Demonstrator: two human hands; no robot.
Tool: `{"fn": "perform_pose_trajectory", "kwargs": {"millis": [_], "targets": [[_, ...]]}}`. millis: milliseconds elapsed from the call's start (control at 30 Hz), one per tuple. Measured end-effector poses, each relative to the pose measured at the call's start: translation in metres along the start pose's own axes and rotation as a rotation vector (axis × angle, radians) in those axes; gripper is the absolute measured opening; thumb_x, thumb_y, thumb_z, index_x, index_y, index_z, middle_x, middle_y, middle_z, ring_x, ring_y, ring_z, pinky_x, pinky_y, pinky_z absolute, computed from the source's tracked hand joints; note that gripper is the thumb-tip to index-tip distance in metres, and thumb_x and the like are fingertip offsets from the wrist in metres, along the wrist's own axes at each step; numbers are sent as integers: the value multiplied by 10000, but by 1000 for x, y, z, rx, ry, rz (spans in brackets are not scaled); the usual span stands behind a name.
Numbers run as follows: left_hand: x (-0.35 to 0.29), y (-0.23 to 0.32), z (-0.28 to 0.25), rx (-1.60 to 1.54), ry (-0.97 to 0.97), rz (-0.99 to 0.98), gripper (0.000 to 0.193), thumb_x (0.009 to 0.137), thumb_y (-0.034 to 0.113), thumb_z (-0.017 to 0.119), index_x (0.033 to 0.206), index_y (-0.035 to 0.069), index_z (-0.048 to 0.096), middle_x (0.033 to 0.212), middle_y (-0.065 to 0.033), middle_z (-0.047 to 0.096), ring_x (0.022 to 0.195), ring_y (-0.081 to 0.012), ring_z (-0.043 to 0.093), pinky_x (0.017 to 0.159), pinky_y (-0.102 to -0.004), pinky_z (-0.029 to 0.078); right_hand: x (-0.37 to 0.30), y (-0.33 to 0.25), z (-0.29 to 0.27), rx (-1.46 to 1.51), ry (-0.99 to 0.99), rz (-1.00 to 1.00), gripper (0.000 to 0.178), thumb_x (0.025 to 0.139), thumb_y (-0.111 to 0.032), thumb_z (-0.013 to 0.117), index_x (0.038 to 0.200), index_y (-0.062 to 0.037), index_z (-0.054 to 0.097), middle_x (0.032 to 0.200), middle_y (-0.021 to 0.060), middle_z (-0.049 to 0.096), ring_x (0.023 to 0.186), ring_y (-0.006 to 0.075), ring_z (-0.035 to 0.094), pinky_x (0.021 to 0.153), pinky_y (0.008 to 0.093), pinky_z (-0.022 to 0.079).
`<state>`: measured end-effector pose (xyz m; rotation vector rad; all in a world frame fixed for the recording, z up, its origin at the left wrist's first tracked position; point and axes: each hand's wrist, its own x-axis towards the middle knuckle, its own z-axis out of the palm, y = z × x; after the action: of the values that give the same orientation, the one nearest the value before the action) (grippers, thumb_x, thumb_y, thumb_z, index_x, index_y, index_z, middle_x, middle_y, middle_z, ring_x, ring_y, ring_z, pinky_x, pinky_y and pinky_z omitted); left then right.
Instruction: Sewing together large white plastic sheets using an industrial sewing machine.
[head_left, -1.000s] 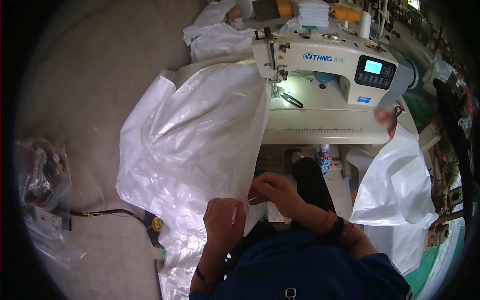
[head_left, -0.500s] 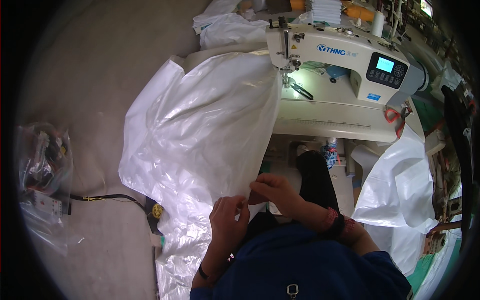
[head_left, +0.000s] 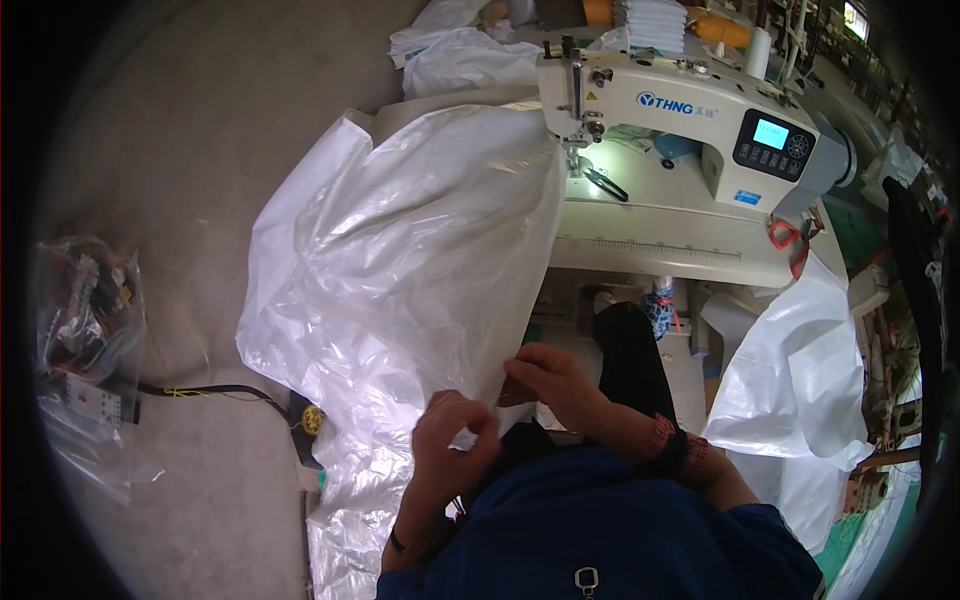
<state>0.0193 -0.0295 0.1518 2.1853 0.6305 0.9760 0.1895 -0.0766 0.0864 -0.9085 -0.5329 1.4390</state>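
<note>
A large sheet of clear white plastic film [head_left: 400, 250] drapes from the sewing machine table down to my lap. My left hand [head_left: 452, 445] is closed on the film's lower edge, fingers curled tight. Just to its right, my right hand [head_left: 555, 385] pinches the same edge near a small dark patch. Both hands sit close together in front of my blue top, well below the white sewing machine [head_left: 690, 115] and its needle [head_left: 578, 140].
Small snips [head_left: 605, 183] lie on the cream machine table [head_left: 680, 245]. Another white plastic bag [head_left: 800, 390] hangs at the right. On the concrete floor at left are a clear bag of parts [head_left: 85, 340] and a black cable [head_left: 210, 392]. More white bags lie beyond the machine.
The view has shifted a little, so the machine and film sit further right. My hands keep their hold on the film's edge, and my left hand's fingers have curled tighter.
</note>
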Motion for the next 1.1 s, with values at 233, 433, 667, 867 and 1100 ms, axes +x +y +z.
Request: {"fn": "perform_pose_trajectory", "kwargs": {"millis": [233,433,667,867,1100], "targets": [[0,-1,-11,193,53,-84,182,680,27,746,823,57,637,713,-58,588,666,-230,546,629,-325,442,-2,-1,5,25,4,26,216,952,-184,554,1013,23,579,901,87,634,850,176,659,850,308,536],[0,-19,16,250,-32,-110,99,782,39,673,873,32,633,748,-81,588,713,-238,562,653,-336,461,-2,4,4,-47,5,-35,160,954,-125,542,1016,18,579,907,102,645,846,184,666,816,314,543],[13,-24,3,33,-14,-348,58,819,34,598,877,30,595,803,-113,579,761,-302,555,694,-393,451,-5,2,3,-105,20,-28,120,932,-99,571,1000,-2,587,872,93,639,745,163,666,750,295,548],[18,-19,12,414,19,12,48,818,28,594,856,42,568,814,-101,562,789,-291,524,702,-387,423,0,-54,21,-1368,85,-1166,160,806,-125,670,935,-51,611,806,91,580,731,268,595,670,364,506],[6,-35,24,525,61,104,84,808,66,622,866,41,567,847,-128,570,824,-330,531,736,-439,411,18,-9,8,-1204,-96,-776,93,829,-154,650,872,-72,663,847,89,618,815,284,620,704,369,506]]}}
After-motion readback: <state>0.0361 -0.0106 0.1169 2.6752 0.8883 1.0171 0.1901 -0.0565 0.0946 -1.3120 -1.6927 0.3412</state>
